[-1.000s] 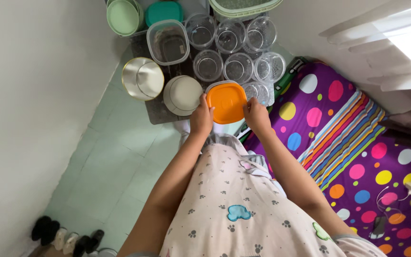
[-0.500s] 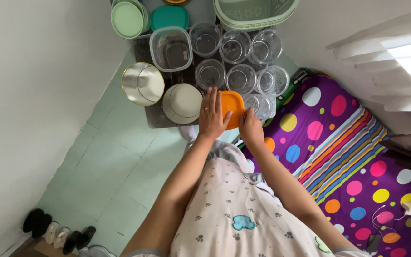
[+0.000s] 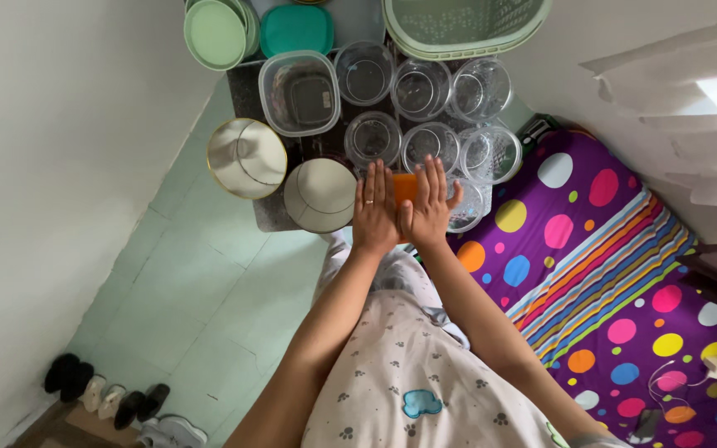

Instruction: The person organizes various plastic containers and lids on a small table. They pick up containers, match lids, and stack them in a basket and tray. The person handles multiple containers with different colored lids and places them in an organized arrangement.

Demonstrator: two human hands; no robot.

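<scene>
By the wall on the far left a row of shoes point(image 3: 109, 398) sits on the pale green tiled floor point(image 3: 201, 290). Further in, a stack of green plates point(image 3: 216, 31) and a teal lid point(image 3: 296, 30) lie at the far end of a dark tray point(image 3: 269, 211), with a clear square container point(image 3: 299, 91) just below them. Two round white lids with gold rims point(image 3: 246, 158) sit side by side at the tray's near left. The left hand point(image 3: 374, 214) lies flat, fingers straight and together, palm down on the orange lid point(image 3: 405, 187). That lid is at the tray's near edge, and only a strip shows between the hands. The right hand point(image 3: 426, 207) presses flat beside it, fingers spread, thumbs nearly touching. Neither hand grips anything. Clear round cups point(image 3: 421, 87) stand in rows behind, below a green basket point(image 3: 458, 25). To the right spreads a purple polka-dot mattress point(image 3: 624, 274).
</scene>
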